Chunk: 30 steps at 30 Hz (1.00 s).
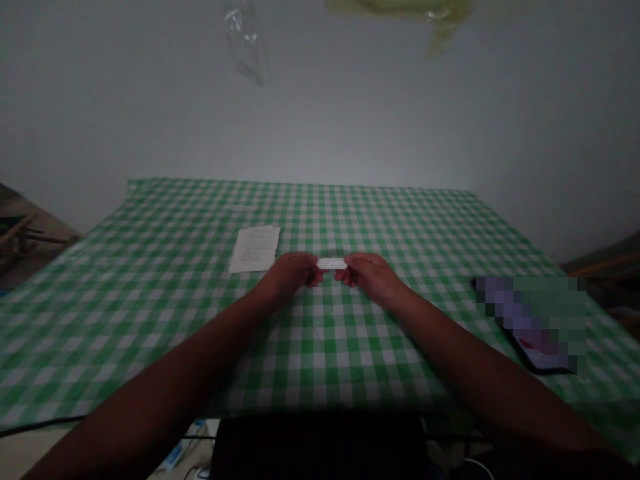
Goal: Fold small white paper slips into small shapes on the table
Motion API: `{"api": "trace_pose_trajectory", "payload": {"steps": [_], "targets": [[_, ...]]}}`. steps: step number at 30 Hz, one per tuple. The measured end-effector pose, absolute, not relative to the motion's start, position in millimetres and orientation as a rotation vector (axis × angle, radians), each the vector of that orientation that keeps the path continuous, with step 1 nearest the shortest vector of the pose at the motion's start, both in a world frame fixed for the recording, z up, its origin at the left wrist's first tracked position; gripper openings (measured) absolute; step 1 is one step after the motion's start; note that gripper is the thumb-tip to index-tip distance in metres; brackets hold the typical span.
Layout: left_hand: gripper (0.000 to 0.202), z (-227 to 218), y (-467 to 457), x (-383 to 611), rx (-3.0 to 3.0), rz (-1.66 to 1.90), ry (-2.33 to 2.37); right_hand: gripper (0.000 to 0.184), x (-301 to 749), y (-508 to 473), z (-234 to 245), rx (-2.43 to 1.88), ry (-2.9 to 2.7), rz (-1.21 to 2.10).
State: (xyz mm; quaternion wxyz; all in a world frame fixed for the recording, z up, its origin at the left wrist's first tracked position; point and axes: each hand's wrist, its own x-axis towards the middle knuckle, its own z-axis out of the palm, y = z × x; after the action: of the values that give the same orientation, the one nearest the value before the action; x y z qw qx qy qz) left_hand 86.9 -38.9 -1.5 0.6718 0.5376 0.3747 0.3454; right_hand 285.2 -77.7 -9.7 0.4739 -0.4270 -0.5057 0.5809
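Between my two hands, above the middle of the table, is a small white folded piece of paper with lines of print on it. My left hand pinches its left end, thumb on top and fingers curled below. The right end is pinched the same way by my right hand. Beyond my left hand lies a stack of printed paper sheets with uneven edges, flat on the cloth. Neither hand touches that stack.
A green and white checked tablecloth covers the table. On the right side lies a dark-edged phone or tablet, partly blurred out. A grey wall stands behind, with clear plastic hanging on it. A black cable runs along the front left edge.
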Motion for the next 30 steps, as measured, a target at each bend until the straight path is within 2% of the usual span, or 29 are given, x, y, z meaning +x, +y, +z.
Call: {"api": "trace_pose_trajectory", "payload": {"steps": [4, 7, 11, 15, 17, 20, 23, 30], "targets": [[0.03, -0.5, -35.4, 81.7, 1.392, 0.712, 0.962, 0.033, 288.1, -78.4, -8.5, -1.228, -1.403, 1.266], [0.034, 3.2, -36.8, 76.4, 1.902, 0.65, 1.088, 0.033, 289.7, -79.5, -7.0, -1.409, -1.647, 0.95], [0.034, 5.9, -41.3, 76.7, 2.455, 0.468, 1.171, 0.024, 287.7, -81.2, -5.9, -1.558, -2.012, 0.515], [0.028, 3.2, -44.8, 81.0, 2.645, 0.243, 1.364, 0.017, 281.2, -82.1, -6.6, -1.731, -2.132, 0.286], [0.024, 0.0, -45.6, 81.8, 2.67, 0.246, 1.421, 0.015, 278.4, -81.4, -7.4, -1.785, -2.125, 0.223], [0.016, -6.4, -44.8, 81.5, 2.704, 0.448, 1.378, 0.014, 276.2, -79.9, -8.5, -1.813, -2.126, 0.188], [0.02, -13.0, -41.3, 81.2, 2.715, 0.61, 1.187, 0.014, 277.0, -79.0, -9.6, -1.784, -2.157, 0.204], [0.01, -18.8, -32.9, 79.5, 2.647, 0.576, 1.001, 0.013, 284.1, -78.3, -14.2, -1.53, -2.15, 0.294]]}}
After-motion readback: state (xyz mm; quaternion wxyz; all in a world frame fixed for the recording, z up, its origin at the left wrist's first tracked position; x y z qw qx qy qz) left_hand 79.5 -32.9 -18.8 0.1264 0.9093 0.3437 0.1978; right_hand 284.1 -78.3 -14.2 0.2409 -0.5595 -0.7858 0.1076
